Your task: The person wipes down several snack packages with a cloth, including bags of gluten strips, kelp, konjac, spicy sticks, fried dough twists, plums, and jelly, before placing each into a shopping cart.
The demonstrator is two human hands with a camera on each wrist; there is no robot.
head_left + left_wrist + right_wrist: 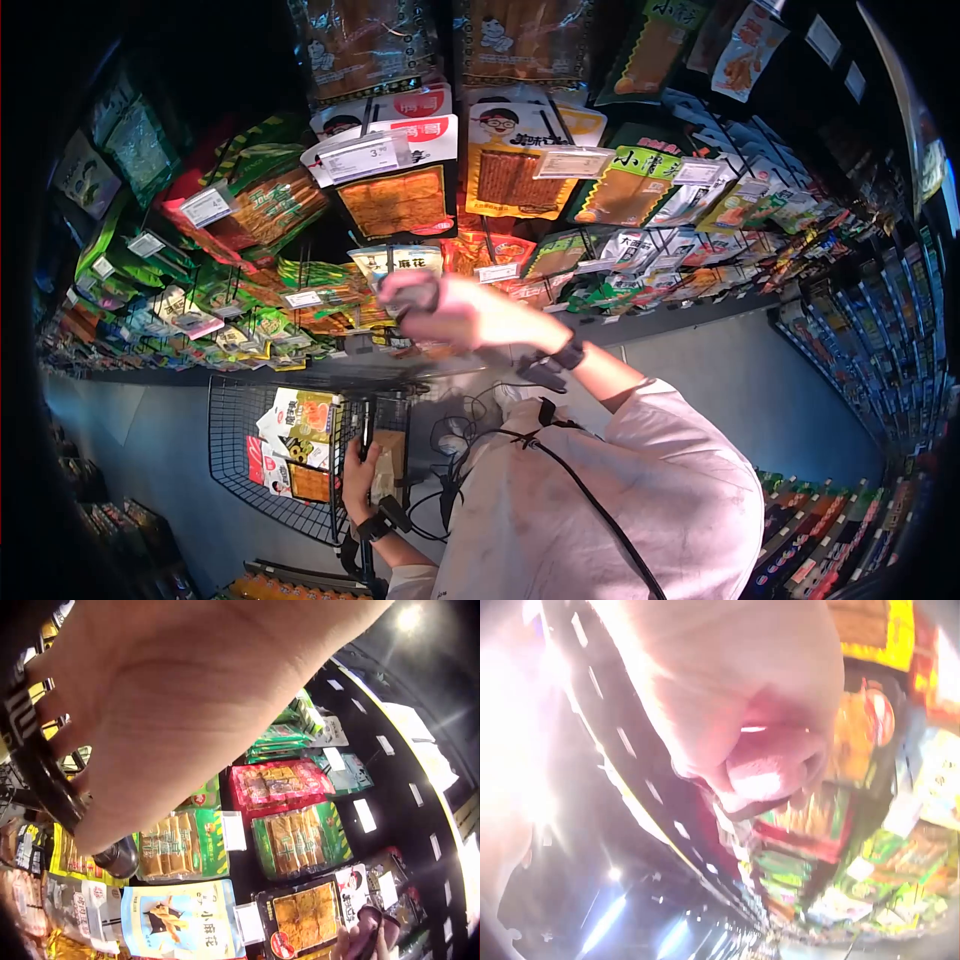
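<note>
With my left hand point(360, 482) I grip the black handle bar point(41, 769) of a wire shopping cart point(225, 440). In the left wrist view, the fingers wrap round this bar. My right hand point(450, 312) is blurred and raised in front of the snack shelf. It holds a small dark, shiny object point(410, 296), whose kind I cannot tell. From the right wrist view, the curled fingers point(769, 769) partly cover it. Behind this hand hangs a white and yellow snack bag point(400, 258). Several snack packets point(305, 415) lie in the cart.
Hanging snack packs with price tags point(365, 155) fill the shelf ahead, among them a flat brown pack point(395, 200). Another stocked rack point(860, 330) stands at the right. Black cables point(460, 440) run down by the body, near the cart. Grey floor point(700, 350) shows below the shelf.
</note>
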